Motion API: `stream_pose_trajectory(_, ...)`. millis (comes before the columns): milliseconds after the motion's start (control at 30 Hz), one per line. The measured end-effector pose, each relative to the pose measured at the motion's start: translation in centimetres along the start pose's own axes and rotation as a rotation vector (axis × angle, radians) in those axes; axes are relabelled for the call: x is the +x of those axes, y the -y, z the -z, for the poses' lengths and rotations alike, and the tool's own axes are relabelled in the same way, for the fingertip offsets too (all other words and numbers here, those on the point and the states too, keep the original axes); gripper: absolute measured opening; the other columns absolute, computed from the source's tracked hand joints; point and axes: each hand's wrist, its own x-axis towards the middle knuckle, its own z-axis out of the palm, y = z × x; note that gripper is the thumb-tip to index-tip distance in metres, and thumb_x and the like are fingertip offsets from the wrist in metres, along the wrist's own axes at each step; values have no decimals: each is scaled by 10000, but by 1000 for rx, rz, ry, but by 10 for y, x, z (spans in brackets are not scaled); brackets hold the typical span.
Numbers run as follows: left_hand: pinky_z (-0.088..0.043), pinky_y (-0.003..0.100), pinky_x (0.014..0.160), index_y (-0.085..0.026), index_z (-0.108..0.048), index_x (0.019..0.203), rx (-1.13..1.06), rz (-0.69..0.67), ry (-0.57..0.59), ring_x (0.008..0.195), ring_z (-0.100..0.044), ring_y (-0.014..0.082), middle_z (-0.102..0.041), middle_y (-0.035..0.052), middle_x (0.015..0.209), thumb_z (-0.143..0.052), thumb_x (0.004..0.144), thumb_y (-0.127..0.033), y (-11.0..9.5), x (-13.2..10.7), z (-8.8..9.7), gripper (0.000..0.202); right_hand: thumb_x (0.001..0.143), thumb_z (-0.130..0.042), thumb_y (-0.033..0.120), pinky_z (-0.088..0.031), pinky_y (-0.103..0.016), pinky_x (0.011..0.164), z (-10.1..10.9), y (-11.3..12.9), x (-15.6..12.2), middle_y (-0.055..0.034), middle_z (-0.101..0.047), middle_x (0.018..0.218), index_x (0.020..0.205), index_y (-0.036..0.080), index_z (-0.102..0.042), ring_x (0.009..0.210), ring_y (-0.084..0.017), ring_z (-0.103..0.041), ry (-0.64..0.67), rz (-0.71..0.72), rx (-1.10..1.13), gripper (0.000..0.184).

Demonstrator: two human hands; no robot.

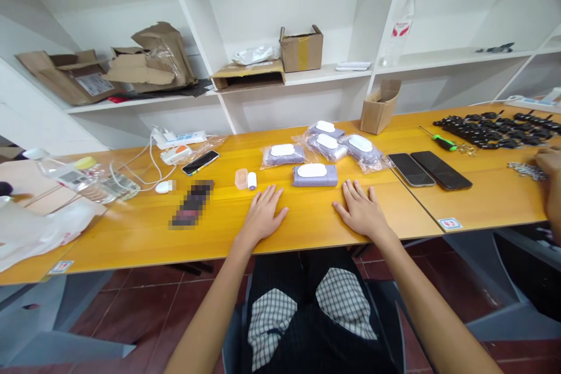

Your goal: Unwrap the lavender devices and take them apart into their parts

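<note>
My left hand (263,214) lies flat on the yellow wooden table (307,222), palm down with the fingers stretched out. On the other side my right hand (362,208) rests the same way, fingers spread, holding nothing. Between and just beyond them is a purple device with a white oval top (314,175), apart from both hands. Behind it sit several similar purple packs (283,153) in clear plastic wrap. Beyond my left fingertips are a small white cylinder with a purple end (252,181) and a translucent pinkish case (241,179).
Two dark phones (440,170) and a green-handled screwdriver (443,142) lie to the right, near rows of black parts (499,128). Another person's hand (550,160) is beside metal pieces (526,171). Leftward are a phone (200,162), white cables (151,169) and bottles (65,175). Shelves hold cardboard boxes (302,51).
</note>
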Motion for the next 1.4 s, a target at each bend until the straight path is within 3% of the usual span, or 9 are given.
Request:
stream_pose_trajectory(267, -244, 570, 1340, -190, -521, 1563, 30, 5, 24, 1631, -341, 324, -405, 169, 1722, -467, 1073, -496, 2, 1, -3, 581, 1055, -411, 611, -84, -772, 1288, 2, -3, 5, -207, -391, 1721, 1666, 173, -403, 1632, -446, -268, 88, -13, 10, 752)
stream_pose_trajectory(467, -201, 570, 1351, -150, -478, 1600, 57, 10, 89, 1656, -273, 325, -345, 190, 1742, -417, 1087, -482, -3, 3, -1, 614, 1049, -388, 649, -59, -733, 1308, 3, -6, 11, -187, -385, 1729, 1678, 187, -393, 1639, -429, -259, 113, -1, 0, 781)
stream_pose_trajectory(733, -173, 527, 1371, -110, -423, 1642, 131, 50, 164, 1673, -215, 297, -271, 180, 1768, -378, 1104, -478, -14, 3, 10, 653, 1071, -223, 630, -56, -672, 1330, 25, 12, 13, -130, -228, 1795, 1717, 105, -268, 1682, -347, -134, 311, -60, -165, 834)
stream_pose_trajectory(1400, -223, 547, 1359, -128, -474, 1605, 27, 19, 85, 1653, -274, 334, -325, 192, 1749, -431, 1094, -485, -4, -1, 2, 625, 1073, -257, 624, -107, -708, 1314, 19, 11, 10, -135, -294, 1777, 1706, 157, -325, 1664, -377, -205, 248, -41, -157, 790)
